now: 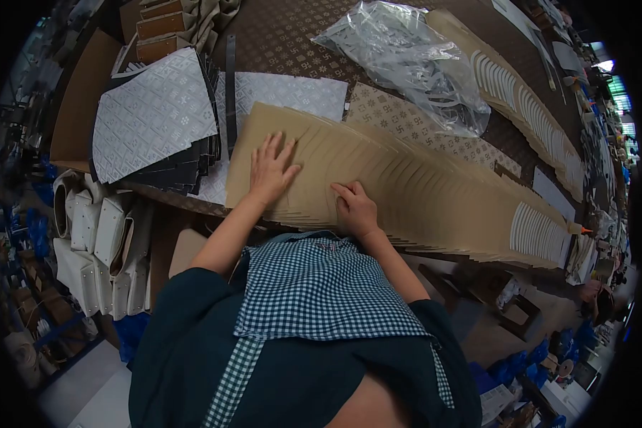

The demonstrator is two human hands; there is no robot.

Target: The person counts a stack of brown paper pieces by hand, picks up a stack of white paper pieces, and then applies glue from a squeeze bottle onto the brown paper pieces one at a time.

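Observation:
A long row of overlapping tan sheets (421,192) fans across the table in front of me. My left hand (271,169) lies flat on the sheets at the left end of the row, fingers spread. To its right, my right hand (358,208) rests on the same row with its fingers curled in and the index finger pointing left. Whether a sheet edge is between those fingers is hidden. Beneath the row's left end lies a silver patterned sheet (285,93).
Silver patterned pieces (157,114) top a dark stack at left, beside a black strip (231,93). A clear plastic bag (406,57) and a second fanned row (521,93) lie at the back. White folded pieces (100,221) hang below left. A person's hand (590,289) shows far right.

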